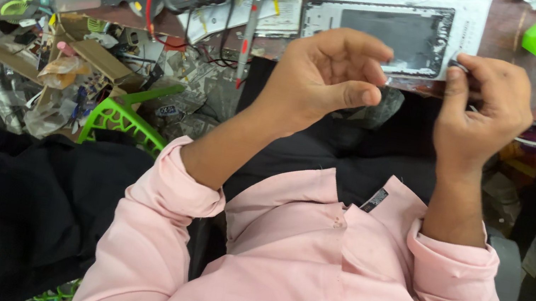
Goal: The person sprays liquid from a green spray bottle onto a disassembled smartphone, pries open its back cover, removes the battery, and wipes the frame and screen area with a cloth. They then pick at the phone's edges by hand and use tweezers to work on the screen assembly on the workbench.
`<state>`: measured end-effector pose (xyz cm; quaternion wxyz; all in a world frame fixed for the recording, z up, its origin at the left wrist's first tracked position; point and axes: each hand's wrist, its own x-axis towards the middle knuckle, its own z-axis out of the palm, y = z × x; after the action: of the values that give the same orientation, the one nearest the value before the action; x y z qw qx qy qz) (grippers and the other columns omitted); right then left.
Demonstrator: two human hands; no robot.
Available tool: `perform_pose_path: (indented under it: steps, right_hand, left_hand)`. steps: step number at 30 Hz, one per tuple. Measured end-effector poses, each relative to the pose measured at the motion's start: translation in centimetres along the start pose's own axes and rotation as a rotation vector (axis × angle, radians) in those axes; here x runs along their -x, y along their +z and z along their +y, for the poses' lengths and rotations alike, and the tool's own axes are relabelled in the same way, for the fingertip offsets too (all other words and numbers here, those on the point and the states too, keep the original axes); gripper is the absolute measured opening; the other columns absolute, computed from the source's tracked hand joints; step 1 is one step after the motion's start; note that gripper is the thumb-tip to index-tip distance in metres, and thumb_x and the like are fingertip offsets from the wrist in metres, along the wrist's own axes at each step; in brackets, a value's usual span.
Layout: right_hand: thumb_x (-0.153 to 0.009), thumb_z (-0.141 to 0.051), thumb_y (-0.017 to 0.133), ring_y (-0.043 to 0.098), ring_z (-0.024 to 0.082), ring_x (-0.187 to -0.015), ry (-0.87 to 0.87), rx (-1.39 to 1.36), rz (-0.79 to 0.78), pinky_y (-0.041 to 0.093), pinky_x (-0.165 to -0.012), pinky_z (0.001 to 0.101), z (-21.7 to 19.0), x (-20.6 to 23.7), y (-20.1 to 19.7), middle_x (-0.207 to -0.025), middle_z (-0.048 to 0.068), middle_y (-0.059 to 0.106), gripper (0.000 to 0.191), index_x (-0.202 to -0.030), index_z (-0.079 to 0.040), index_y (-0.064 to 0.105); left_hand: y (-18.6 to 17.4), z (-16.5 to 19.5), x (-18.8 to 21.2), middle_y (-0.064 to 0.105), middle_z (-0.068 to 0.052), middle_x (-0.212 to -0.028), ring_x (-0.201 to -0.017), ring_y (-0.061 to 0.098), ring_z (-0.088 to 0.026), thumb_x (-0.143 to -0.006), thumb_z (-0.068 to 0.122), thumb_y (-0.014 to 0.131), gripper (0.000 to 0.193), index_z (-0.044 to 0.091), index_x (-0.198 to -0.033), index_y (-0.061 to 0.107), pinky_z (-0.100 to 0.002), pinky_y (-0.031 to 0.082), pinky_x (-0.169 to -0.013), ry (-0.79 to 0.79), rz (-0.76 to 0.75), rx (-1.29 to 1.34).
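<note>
We have the phone frame (401, 35) lying flat on the bench edge, just beyond both hands, long axis running left-right across us. Our right hand (482, 109) is the nearer one: thumb and forefinger pinch a small dark tool (458, 66) whose tip sits at the frame's right end, touching or just off it, can't tell which. Our left hand (322, 80) hovers over the frame's near-left edge, fingers curled, thumb out, holding nothing we can see. So the frame lies forward of the right-hand pinch and stretches away to its left, under the left hand's fingertips
</note>
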<state>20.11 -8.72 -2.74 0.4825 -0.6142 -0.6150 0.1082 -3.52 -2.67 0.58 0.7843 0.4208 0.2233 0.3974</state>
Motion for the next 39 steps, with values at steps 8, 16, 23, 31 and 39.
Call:
perform_pose_path:
  steps: [8,16,23,31,39]
  right_hand:
    - [-0.106,0.011,0.079,0.066,0.019,-0.086,0.009,0.007,-0.007,0.053,-0.066,0.0240,0.1,0.2,0.5,-0.109,0.015,0.065,0.012,-0.117,0.006,0.075]
    - [-0.102,0.014,0.076,0.066,0.019,-0.085,-0.018,0.029,-0.003,0.054,-0.069,0.0260,0.2,0.2,0.5,-0.110,0.015,0.065,0.013,-0.112,0.007,0.074]
    - [-0.101,0.014,0.074,0.068,0.019,-0.087,-0.019,0.001,-0.002,0.055,-0.070,0.0257,0.0,0.0,0.4,-0.111,0.015,0.065,0.013,-0.112,0.007,0.073]
    - [-0.096,0.001,0.078,0.069,0.012,-0.081,0.479,-0.576,0.103,0.059,-0.077,0.0240,-1.1,-1.0,-1.0,-0.100,0.006,0.067,0.016,-0.112,0.002,0.073]
    - [-0.097,0.011,0.078,0.069,0.019,-0.087,0.084,0.088,-0.165,0.055,-0.076,0.0283,-3.8,-1.6,-3.3,-0.101,0.015,0.072,0.014,-0.110,0.006,0.075]
  left_hand:
    - [-1.1,-1.3,0.2,0.073,-0.007,-0.091,-0.078,0.070,-0.013,-0.098,0.016,0.079,0.021,-0.003,-0.103,0.072,-0.026,0.058,-0.070,-0.004,0.048,0.003]
    - [-0.7,-0.9,0.1,0.074,-0.005,-0.096,-0.084,0.073,-0.011,-0.106,0.008,0.059,0.017,-0.001,-0.111,0.072,-0.026,0.061,-0.077,-0.070,0.046,-0.157]
    - [0.8,1.0,0.3,0.067,-0.006,-0.111,-0.100,0.069,-0.011,-0.104,-0.002,0.063,0.012,0.000,-0.113,0.070,-0.026,0.059,-0.088,0.219,0.053,-0.474]
    - [2.6,1.2,0.0,0.068,-0.003,-0.075,-0.068,0.066,-0.021,-0.088,0.026,0.081,0.018,0.012,-0.091,0.072,-0.033,0.048,-0.061,0.297,-0.106,-1.092]
    - [1.6,-0.1,-1.1,0.070,-0.007,-0.099,-0.091,0.066,-0.028,-0.097,0.010,0.069,0.023,0.008,-0.119,0.075,-0.042,0.053,-0.083,0.553,-0.178,-1.515]
